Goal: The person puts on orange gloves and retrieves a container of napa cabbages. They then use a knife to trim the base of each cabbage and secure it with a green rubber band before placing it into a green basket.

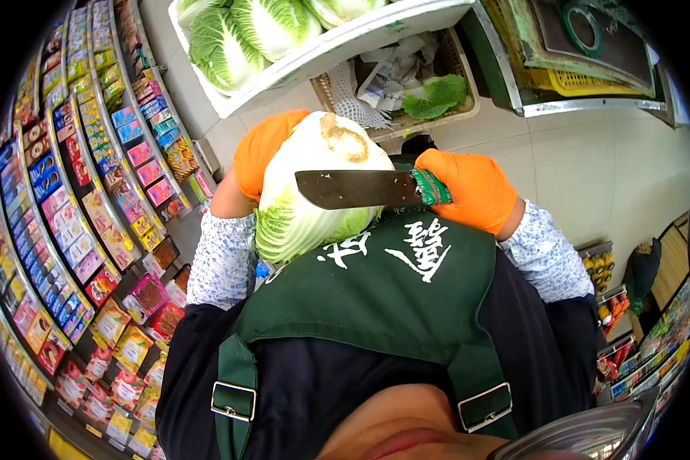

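Observation:
A napa cabbage (299, 224) is held up against my green apron, its cut stem end towards the top. My left hand (264, 152), in an orange glove, grips it from the left side; its fingers are largely hidden behind the head. In my right hand (466, 187), also gloved in orange, is the green-wrapped handle of a broad dark-bladed knife (353, 190). The blade points left and lies flat across the front of the cabbage, below its stem end; whether it touches the leaves I cannot tell.
Beyond my hands, a white foam box (345, 43) holds several napa cabbages. Under it, a plastic basket (471, 109) contains a loose leaf, paper and foam netting. A roll of green tape (582, 29) lies on the stand at upper right. Shelves of packaged snacks (86, 190) line the left.

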Demonstrator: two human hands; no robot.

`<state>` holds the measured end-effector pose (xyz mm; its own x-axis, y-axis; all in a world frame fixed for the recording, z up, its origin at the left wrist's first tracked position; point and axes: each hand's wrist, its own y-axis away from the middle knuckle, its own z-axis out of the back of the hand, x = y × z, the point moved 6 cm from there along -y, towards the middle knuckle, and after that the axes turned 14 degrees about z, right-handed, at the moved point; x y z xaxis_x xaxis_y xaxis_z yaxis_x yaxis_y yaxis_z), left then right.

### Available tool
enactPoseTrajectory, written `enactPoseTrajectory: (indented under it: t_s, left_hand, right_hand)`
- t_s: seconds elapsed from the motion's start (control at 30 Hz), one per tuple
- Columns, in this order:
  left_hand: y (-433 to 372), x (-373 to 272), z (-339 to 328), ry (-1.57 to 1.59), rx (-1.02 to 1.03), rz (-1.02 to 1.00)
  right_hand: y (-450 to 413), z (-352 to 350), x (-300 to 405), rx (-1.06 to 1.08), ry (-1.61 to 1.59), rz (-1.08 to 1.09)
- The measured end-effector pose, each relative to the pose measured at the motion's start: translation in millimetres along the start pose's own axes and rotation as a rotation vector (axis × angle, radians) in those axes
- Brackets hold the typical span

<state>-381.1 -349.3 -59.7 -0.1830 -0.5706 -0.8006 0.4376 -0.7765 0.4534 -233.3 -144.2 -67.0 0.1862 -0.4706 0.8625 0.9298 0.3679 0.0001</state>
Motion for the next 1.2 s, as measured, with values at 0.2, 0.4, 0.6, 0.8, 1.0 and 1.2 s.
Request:
enactPoseTrajectory:
  t_s: [0.2,0.4,0.6,0.8,1.0,1.2]
  left_hand:
    - [-8,7,-19,-0.157,0.099,0.204]
    - [-4,-14,-45,0.229,0.122,0.123]
    - [1,5,-68,0.647,0.374,0.323]
    - [-8,10,-60,0.269,0.247,0.176]
    - [-5,29,-74,0.725,0.319,0.127]
    - [-10,-2,-50,0.505,0.277,0.168]
  right_hand:
    - [17,3,-8,0.157,0.006,0.056]
    - [0,-5,4,0.073,-0.001,0.13]
    - [28,-16,-10,0.128,0.041,0.116]
    - [-3,-11,0,-0.073,0.029,0.144]
    - [6,-24,-11,0.019,0.021,-0.023]
    - [4,-32,-28,-0.045,0.01,-0.059]
